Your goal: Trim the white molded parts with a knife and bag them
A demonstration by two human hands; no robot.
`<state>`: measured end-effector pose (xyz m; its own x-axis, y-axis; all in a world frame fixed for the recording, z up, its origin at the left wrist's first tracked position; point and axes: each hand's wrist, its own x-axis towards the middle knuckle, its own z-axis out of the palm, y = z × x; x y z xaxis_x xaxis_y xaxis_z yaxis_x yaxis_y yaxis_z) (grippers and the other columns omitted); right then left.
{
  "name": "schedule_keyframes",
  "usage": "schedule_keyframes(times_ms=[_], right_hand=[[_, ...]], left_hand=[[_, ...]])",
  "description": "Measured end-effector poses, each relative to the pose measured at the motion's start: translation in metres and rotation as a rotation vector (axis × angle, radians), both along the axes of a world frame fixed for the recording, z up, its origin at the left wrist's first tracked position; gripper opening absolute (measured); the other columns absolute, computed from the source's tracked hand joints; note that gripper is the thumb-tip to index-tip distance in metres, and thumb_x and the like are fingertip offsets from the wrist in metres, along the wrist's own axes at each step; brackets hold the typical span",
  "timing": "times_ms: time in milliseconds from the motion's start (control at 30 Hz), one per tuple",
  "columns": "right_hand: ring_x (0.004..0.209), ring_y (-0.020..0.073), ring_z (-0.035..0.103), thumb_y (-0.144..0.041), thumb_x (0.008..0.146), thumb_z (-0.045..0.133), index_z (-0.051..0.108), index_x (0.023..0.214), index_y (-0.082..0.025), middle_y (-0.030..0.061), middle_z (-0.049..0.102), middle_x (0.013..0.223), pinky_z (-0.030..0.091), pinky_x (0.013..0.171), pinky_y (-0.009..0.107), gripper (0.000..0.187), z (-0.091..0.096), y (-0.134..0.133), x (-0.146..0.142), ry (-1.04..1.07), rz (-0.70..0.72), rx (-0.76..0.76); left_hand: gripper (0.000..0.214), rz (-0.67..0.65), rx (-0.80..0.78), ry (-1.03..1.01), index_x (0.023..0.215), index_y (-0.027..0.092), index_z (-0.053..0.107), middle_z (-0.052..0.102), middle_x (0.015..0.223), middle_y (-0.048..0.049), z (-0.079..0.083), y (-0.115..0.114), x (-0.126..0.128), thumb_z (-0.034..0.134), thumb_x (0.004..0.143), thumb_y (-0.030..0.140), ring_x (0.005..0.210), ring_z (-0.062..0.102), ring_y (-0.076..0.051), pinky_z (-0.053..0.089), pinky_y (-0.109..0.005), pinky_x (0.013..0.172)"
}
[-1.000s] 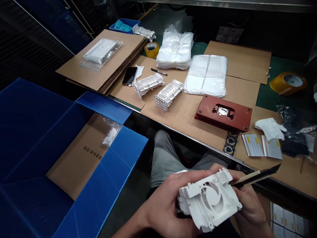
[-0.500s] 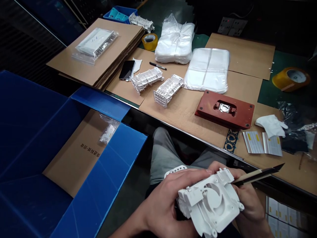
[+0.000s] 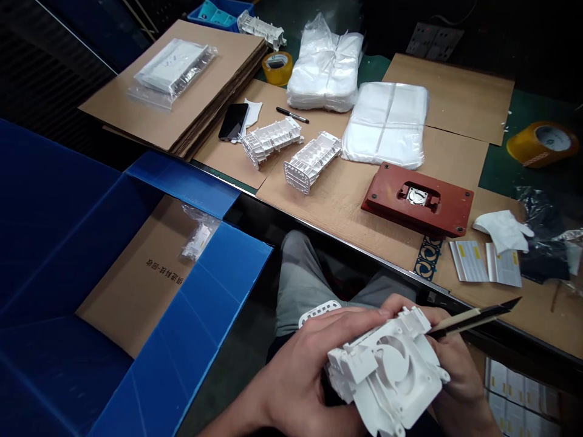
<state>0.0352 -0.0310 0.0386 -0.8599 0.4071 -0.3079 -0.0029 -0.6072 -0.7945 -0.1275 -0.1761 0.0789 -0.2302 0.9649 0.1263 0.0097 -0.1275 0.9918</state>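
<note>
A white plastic fan housing (image 3: 394, 370), with a round curved opening in its face, is held low in front of my lap. My left hand (image 3: 314, 364) is closed around its left side, thumb below and fingers over the top. At the housing's right side is my right hand (image 3: 455, 364), closed on a utility knife (image 3: 478, 318) whose dark slanted blade points out to the right, away from the housing. That hand also steadies the housing; most of its fingers are hidden behind it. A perforated white end plate (image 3: 319, 312) shows beyond my left hand.
Two similar white plastic frames (image 3: 312, 161) lie on the cardboard-covered table, near a red fixture (image 3: 419, 200) and bundled plastic bags (image 3: 385, 124). A large blue box (image 3: 195, 321) stands at left. Silver labelled plates (image 3: 503, 264), a white glove (image 3: 503, 230) and tape (image 3: 542, 144) lie at right.
The view has shifted slightly. Both hands keep their hold on the housing and the knife, with hardly any movement.
</note>
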Motion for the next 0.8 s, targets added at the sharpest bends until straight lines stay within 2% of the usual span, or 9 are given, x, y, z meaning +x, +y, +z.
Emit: schedule_keyframes(times_ms=[100,167,233,333,400,467,567,633,800], right_hand=[[0.077,0.0233,0.06,-0.047,0.079,0.08,0.084,0.082,-0.025,0.0087,0.067,0.087,0.051,0.069,0.037,0.023,-0.002,-0.002,-0.001,-0.006,-0.03,0.019],[0.07,0.021,0.06,-0.046,0.075,0.084,0.083,0.082,-0.025,0.0073,0.068,0.082,0.05,0.062,0.034,0.022,-0.007,0.0,-0.006,-0.059,-0.069,0.037],[0.055,0.0147,0.052,-0.045,0.074,0.085,0.082,0.089,-0.023,0.004,0.066,0.072,0.043,0.048,0.027,0.027,-0.013,0.005,-0.015,-0.161,-0.11,0.068],[0.045,0.007,0.039,-0.048,0.084,0.078,0.075,0.108,-0.018,0.0005,0.063,0.07,0.028,0.041,0.021,0.038,-0.017,0.02,-0.036,-0.285,-0.136,0.155],[0.046,0.0054,0.039,-0.048,0.09,0.071,0.069,0.116,-0.018,-0.0002,0.063,0.076,0.027,0.043,0.021,0.04,-0.014,0.031,-0.045,-0.31,-0.151,0.204],[0.049,0.0048,0.039,-0.047,0.092,0.07,0.066,0.119,-0.02,-0.0016,0.06,0.079,0.028,0.045,0.02,0.039,-0.007,0.036,-0.048,-0.312,-0.152,0.214],[0.051,0.0048,0.037,-0.046,0.091,0.072,0.065,0.119,-0.021,-0.0032,0.055,0.077,0.028,0.047,0.02,0.038,0.003,0.03,-0.044,-0.306,-0.04,0.142],[0.053,0.0054,0.034,-0.048,0.09,0.072,0.068,0.114,-0.021,-0.0042,0.05,0.074,0.027,0.048,0.02,0.036,0.007,0.022,-0.041,-0.315,0.029,0.065],[0.056,0.0067,0.033,-0.053,0.087,0.073,0.071,0.099,-0.021,-0.0052,0.043,0.069,0.028,0.049,0.02,0.033,0.01,0.003,-0.044,-0.329,-0.047,0.03]], left_hand=[[0.084,-0.009,-0.02,-0.031,0.148,0.029,0.049,0.064,0.141,-0.0102,0.002,-0.002,0.0,0.08,0.07,0.017,0.124,0.064,-0.034,0.048,-0.042,0.108],[0.084,-0.013,-0.098,-0.13,0.146,0.027,0.052,0.062,0.143,-0.0115,0.0,-0.003,0.002,0.083,0.068,0.018,0.124,0.064,-0.035,0.048,-0.043,0.107],[0.081,0.025,-0.24,-0.359,0.142,0.023,0.056,0.066,0.138,-0.0132,-0.005,-0.004,0.002,0.088,0.067,0.024,0.119,0.066,-0.035,0.051,-0.044,0.103],[0.07,0.24,-0.427,-0.871,0.132,0.016,0.06,0.073,0.123,-0.0155,-0.014,0.0,-0.003,0.086,0.074,0.045,0.11,0.07,-0.035,0.054,-0.046,0.099],[0.068,0.377,-0.43,-1.166,0.129,0.012,0.061,0.073,0.122,-0.0174,-0.017,0.007,-0.012,0.076,0.08,0.057,0.114,0.069,-0.036,0.051,-0.05,0.104],[0.062,0.46,-0.331,-1.338,0.128,0.013,0.063,0.074,0.121,-0.0154,-0.015,0.014,-0.022,0.069,0.085,0.058,0.12,0.066,-0.037,0.046,-0.053,0.11],[0.041,0.55,-0.148,-1.401,0.116,0.016,0.071,0.079,0.107,-0.0085,-0.009,0.019,-0.033,0.066,0.084,0.042,0.12,0.066,-0.037,0.044,-0.056,0.112],[0.039,0.558,-0.079,-1.401,0.112,0.015,0.073,0.079,0.101,-0.008,-0.008,0.018,-0.034,0.066,0.079,0.035,0.12,0.066,-0.039,0.043,-0.057,0.113],[0.045,0.596,-0.055,-1.223,0.119,0.021,0.072,0.078,0.11,-0.0064,-0.012,0.015,-0.02,0.078,0.078,0.038,0.126,0.062,-0.038,0.042,-0.055,0.115]])
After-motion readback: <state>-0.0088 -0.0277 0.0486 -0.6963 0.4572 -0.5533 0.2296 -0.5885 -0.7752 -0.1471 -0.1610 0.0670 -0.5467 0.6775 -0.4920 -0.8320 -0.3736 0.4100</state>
